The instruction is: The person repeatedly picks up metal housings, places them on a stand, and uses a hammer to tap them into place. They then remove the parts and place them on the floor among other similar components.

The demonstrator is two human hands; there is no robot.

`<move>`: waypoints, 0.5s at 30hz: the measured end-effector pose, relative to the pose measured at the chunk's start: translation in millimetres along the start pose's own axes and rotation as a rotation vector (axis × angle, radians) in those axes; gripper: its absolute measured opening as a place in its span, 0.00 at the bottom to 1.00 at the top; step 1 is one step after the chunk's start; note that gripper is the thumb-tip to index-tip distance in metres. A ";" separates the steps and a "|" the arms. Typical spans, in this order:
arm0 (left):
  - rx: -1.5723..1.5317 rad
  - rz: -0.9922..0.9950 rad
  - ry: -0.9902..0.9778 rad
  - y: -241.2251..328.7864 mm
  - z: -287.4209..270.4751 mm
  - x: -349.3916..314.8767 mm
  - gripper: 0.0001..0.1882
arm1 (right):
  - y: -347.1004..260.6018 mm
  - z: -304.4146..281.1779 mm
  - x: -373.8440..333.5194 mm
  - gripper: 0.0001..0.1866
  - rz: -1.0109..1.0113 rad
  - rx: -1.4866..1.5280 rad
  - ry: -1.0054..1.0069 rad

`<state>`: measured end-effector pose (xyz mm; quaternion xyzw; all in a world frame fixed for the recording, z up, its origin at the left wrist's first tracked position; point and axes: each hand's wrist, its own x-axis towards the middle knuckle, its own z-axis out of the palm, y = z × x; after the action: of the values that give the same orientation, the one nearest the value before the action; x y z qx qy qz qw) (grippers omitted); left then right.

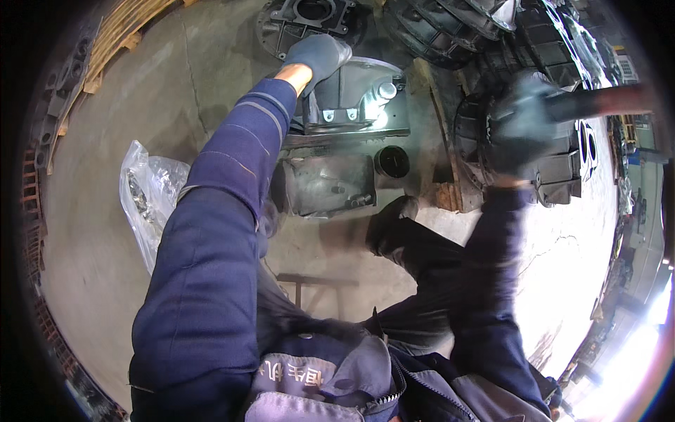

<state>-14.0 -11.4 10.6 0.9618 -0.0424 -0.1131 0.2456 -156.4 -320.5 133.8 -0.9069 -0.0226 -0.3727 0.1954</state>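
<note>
My left hand (320, 60), in a grey glove, is closed over the upper left edge of a grey metal housing (344, 91). Its fingertips are partly hidden. A bright spot shines beside a round boss on this housing, which rests on a dark flat base (358, 133). Out to the right, my right hand (522, 130) is gloved too and smeared by motion. It is closed around a thick dark bar-shaped tool (590, 105) with a reddish end, whose exact kind the blur hides. Behind this hand lies a dark ribbed casting (555, 169).
Nearer me are a rectangular metal box-like part (330, 184) and a round black part (391, 162). Another flanged casting (309, 17) and a large ribbed housing (450, 28) lie beyond. Wooden boards (450, 197) stand right of centre. A clear plastic bag (151, 190) lies left.
</note>
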 end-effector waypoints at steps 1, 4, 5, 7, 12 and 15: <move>0.007 0.005 -0.006 -0.4 -1.6 1.9 0.25 | 3.8 20.7 -32.2 0.16 -0.007 -0.089 -0.052; 0.049 0.122 -0.065 -1.2 -3.7 4.8 0.25 | 40.2 33.5 -120.9 0.23 0.177 -0.177 -0.799; 0.049 0.122 0.027 0.5 -2.6 4.1 0.25 | 55.1 36.9 -126.5 0.23 0.231 -0.208 -0.796; 0.056 0.124 0.104 1.8 -1.6 0.6 0.27 | 78.7 27.5 -103.6 0.14 0.033 -0.185 -0.653; 0.047 0.022 0.000 4.4 -3.0 -3.2 0.26 | 51.2 -30.8 24.2 0.10 -0.481 -0.303 -0.242; 0.013 0.015 -0.028 5.9 -7.0 -2.2 0.27 | 13.6 -40.5 44.0 0.12 -0.035 0.373 0.021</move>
<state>-14.6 -13.0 19.8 0.9614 -0.0536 -0.1247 0.2394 -149.2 -352.6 185.5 -0.8506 -0.1051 -0.3746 0.3536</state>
